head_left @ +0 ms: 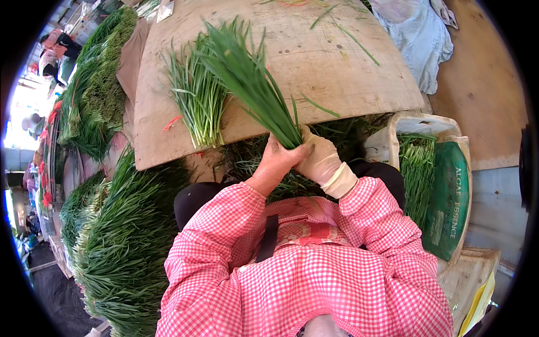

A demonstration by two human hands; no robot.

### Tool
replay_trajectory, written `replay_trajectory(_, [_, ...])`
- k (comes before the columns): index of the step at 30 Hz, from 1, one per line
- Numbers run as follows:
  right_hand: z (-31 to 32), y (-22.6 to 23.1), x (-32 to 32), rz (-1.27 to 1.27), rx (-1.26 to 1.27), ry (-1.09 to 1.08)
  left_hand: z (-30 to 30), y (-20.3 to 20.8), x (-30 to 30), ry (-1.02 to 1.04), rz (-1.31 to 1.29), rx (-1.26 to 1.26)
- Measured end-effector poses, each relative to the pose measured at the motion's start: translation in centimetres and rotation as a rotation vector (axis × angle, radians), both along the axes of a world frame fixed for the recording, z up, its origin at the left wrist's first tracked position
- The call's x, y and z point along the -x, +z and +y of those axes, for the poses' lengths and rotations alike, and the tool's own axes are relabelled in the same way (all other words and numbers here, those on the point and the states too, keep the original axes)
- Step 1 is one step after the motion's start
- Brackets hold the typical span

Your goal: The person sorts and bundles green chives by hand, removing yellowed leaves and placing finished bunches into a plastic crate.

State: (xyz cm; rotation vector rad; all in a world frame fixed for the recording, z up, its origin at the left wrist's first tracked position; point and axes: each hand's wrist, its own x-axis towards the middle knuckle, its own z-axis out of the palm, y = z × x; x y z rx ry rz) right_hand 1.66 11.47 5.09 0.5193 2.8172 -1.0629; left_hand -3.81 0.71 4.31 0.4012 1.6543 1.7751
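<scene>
A bunch of garlic chives (252, 84) is held up over the near edge of the wooden board (348, 78), its leaves fanning away from me and to the left. My bare left hand (279, 164) is closed round the lower end, thumb across it. Against its other side presses my right hand (323, 160), in a pale glove, its fingers partly hidden behind the stems. Another pile of chives (199, 104) lies on the board just to the left, stem ends toward me. Several loose leaves (356, 42) are scattered farther back.
Big heaps of chives (126, 247) stand at my left, with more (92, 90) beyond them. On the right, a white crate (393, 149) holds chives beside a green plastic bag (447, 196). A light-blue cloth (415, 42) hangs over the board's far right edge. People work far left.
</scene>
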Motion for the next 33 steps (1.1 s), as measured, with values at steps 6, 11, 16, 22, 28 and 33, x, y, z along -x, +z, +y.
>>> replay_trajectory(6, [-1.4,-1.2,-0.5,0.220,-0.245,0.097,0.8,-1.2,0.7,0.345,-0.193,-0.259])
replay_trajectory(11, [-2.1,-2.6,-0.9,0.353,-0.041,0.096,-1.5,0.5,4.7,0.481,-0.413,-0.475])
replay_trajectory(16, [1.7,-1.4,-1.6,-0.078,-0.107,0.256,-3.7,2.4,6.9,0.392,-0.374,-0.671])
replay_trajectory(22, [4.6,-1.3,-1.1,0.248,0.071,0.093,-5.2,2.6,7.8,0.243,-0.426,-0.868])
replay_trajectory(28, [2.2,-0.4,-1.4,0.352,0.761,0.179,-5.1,1.7,7.6,0.264,-0.444,-0.863])
replay_trajectory(33, [2.1,0.9,-1.8,0.217,0.433,0.273,-4.6,2.2,6.7,0.257,-0.412,-0.772])
